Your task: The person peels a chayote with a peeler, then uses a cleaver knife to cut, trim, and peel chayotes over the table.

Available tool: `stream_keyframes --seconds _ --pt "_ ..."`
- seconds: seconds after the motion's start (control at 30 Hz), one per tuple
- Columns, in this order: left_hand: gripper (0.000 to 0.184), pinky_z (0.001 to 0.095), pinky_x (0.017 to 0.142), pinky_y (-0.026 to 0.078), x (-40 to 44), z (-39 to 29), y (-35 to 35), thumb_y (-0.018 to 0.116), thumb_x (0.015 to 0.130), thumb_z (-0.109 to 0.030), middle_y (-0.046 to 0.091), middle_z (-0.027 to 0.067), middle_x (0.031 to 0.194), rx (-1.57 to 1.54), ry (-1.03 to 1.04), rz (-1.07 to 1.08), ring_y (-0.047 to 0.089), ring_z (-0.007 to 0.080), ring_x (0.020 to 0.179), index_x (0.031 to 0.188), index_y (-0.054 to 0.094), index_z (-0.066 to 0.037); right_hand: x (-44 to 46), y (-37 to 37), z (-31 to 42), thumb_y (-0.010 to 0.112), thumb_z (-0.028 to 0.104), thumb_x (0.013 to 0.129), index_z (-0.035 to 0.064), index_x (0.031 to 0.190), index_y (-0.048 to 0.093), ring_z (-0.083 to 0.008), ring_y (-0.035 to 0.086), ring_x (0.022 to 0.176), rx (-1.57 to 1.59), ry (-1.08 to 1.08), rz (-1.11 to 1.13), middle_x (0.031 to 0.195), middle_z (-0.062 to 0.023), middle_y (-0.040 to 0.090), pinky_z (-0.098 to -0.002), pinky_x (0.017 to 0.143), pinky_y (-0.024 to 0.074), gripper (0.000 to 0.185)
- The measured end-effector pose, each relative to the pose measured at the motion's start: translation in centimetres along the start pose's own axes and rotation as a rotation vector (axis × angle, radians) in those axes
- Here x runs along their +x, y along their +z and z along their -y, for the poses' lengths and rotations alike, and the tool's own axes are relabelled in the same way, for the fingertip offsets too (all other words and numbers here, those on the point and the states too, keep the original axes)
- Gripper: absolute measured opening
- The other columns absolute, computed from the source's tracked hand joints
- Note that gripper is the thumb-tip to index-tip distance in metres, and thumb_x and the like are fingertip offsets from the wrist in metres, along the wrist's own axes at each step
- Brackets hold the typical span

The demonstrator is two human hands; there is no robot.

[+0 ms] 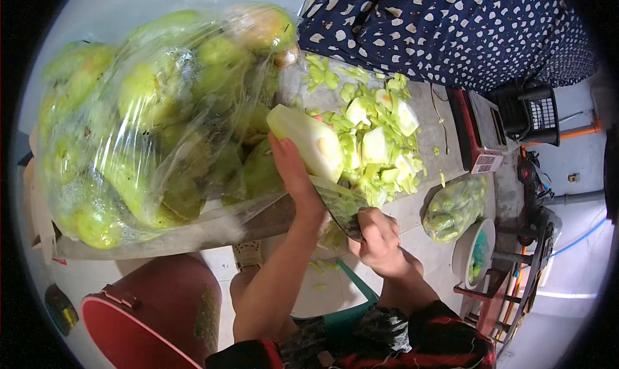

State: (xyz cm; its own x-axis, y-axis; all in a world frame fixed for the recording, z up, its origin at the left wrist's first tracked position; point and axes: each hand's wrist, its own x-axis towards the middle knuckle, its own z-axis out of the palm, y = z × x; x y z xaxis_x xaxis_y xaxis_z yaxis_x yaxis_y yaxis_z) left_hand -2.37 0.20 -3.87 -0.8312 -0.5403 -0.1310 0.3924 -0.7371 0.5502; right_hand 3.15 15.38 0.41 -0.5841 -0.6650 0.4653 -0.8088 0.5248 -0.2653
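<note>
My left hand (296, 175) is wrapped round a large, pale green peeled fruit (309, 143) near the middle of the view. A knife with a broad blade (340, 204) is gripped in my right hand (379, 240), its blade against or close to the fruit's lower end. Just beyond the fruit lies a heap of green peelings (387, 175) with pale cut pieces (374, 145) on it. To the left, a clear plastic bag (155, 124) full of unpeeled green fruits reaches close to my left hand.
A red bucket (155, 304) stands below the table edge (258, 221). On the right are a red scale (477, 130), a black crate (538, 114), a bag of green pieces (454, 208) and a white tub (463, 256). Patterned dark cloth (445, 27) hangs behind.
</note>
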Motion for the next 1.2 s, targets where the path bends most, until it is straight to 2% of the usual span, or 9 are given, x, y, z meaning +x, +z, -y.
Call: stream_keyframes --seconds 0.2,0.5,0.73,0.77,0.83,0.9,1.03,1.13,1.2 --pt "0.060 0.0418 0.093 0.047 -0.1 0.3 0.0 0.044 0.096 -0.054 0.056 0.0141 0.123 -0.031 0.107 -0.011 0.057 0.0282 0.107 0.135 0.041 -0.010 -0.2 0.2 0.1 0.068 -0.003 0.065 -0.0049 0.099 0.055 -0.0300 0.058 0.060 0.045 -0.018 0.005 0.080 -0.0158 0.057 -0.0347 0.052 0.0486 0.036" --pt "0.065 0.0400 0.095 0.046 -0.5 0.9 -0.5 0.042 0.095 -0.058 0.055 0.0144 0.125 -0.070 0.050 0.056 0.056 0.0246 0.110 0.131 0.045 -0.003 -0.1 0.6 -0.1 0.067 -0.004 0.064 -0.0040 0.097 0.054 -0.0285 0.056 0.058 0.016 0.023 0.027 0.076 -0.0136 0.054 -0.0349 0.047 0.0441 0.035" --pt "0.061 0.0385 0.090 0.049 -0.4 1.8 -0.9 0.043 0.096 -0.055 0.057 0.0142 0.122 -0.028 0.059 0.033 0.058 0.0245 0.105 0.129 0.045 -0.004 0.4 0.9 0.4 0.068 -0.004 0.065 -0.0035 0.099 0.053 -0.0293 0.055 0.056 -0.037 0.086 0.028 0.077 -0.0133 0.052 -0.0362 0.046 0.0428 0.037" --pt "0.059 0.0380 0.089 0.049 -0.7 1.7 -0.7 0.043 0.096 -0.055 0.057 0.0144 0.121 0.021 0.096 0.042 0.058 0.0243 0.104 0.129 0.045 -0.005 0.2 1.0 0.3 0.068 -0.004 0.065 -0.0035 0.099 0.053 -0.0293 0.055 0.056 -0.037 0.087 0.028 0.077 -0.0133 0.052 -0.0362 0.046 0.0428 0.037" --pt "0.057 0.0374 0.089 0.049 -1.0 1.2 0.2 0.043 0.097 -0.054 0.058 0.0146 0.120 0.069 0.133 0.054 0.058 0.0240 0.104 0.128 0.045 -0.005 -0.3 1.2 0.1 0.069 0.007 0.061 0.0020 0.100 0.053 -0.0301 0.057 0.063 -0.057 0.151 0.079 0.083 -0.0125 0.049 -0.0393 0.053 0.0470 0.043" --pt "0.055 0.0373 0.089 0.049 -1.4 0.6 1.1 0.044 0.097 -0.052 0.058 0.0148 0.119 0.153 0.211 0.041 0.059 0.0233 0.102 0.128 0.043 -0.006 0.0 1.3 0.3 0.069 0.003 0.064 -0.0003 0.101 0.052 -0.0309 0.055 0.060 -0.037 0.158 0.059 0.080 -0.0134 0.050 -0.0392 0.050 0.0444 0.041" --pt "0.054 0.0369 0.087 0.050 -1.4 1.0 0.8 0.046 0.097 -0.051 0.058 0.0145 0.118 0.099 0.197 0.055 0.059 0.0227 0.100 0.129 0.041 -0.007 0.6 1.1 0.7 0.069 -0.002 0.068 -0.0024 0.100 0.052 -0.0327 0.055 0.058 -0.050 0.158 0.039 0.078 -0.0151 0.051 -0.0393 0.048 0.0423 0.036" --pt "0.055 0.0369 0.086 0.050 -1.3 1.4 0.7 0.048 0.096 -0.050 0.058 0.0153 0.119 -0.031 0.048 0.070 0.060 0.0229 0.099 0.130 0.039 -0.007 0.7 1.2 0.3 0.068 -0.002 0.069 -0.0020 0.100 0.052 -0.0347 0.056 0.059 -0.035 0.183 0.046 0.080 -0.0160 0.052 -0.0411 0.049 0.0438 0.035" --pt "0.058 0.0367 0.086 0.050 -1.6 1.1 1.3 0.048 0.096 -0.051 0.059 0.0154 0.118 0.144 0.224 0.074 0.060 0.0230 0.100 0.131 0.039 -0.006 1.0 1.3 0.4 0.068 0.001 0.069 0.0006 0.097 0.052 -0.0339 0.056 0.057 -0.035 0.213 0.040 0.081 -0.0153 0.051 -0.0417 0.048 0.0459 0.033"
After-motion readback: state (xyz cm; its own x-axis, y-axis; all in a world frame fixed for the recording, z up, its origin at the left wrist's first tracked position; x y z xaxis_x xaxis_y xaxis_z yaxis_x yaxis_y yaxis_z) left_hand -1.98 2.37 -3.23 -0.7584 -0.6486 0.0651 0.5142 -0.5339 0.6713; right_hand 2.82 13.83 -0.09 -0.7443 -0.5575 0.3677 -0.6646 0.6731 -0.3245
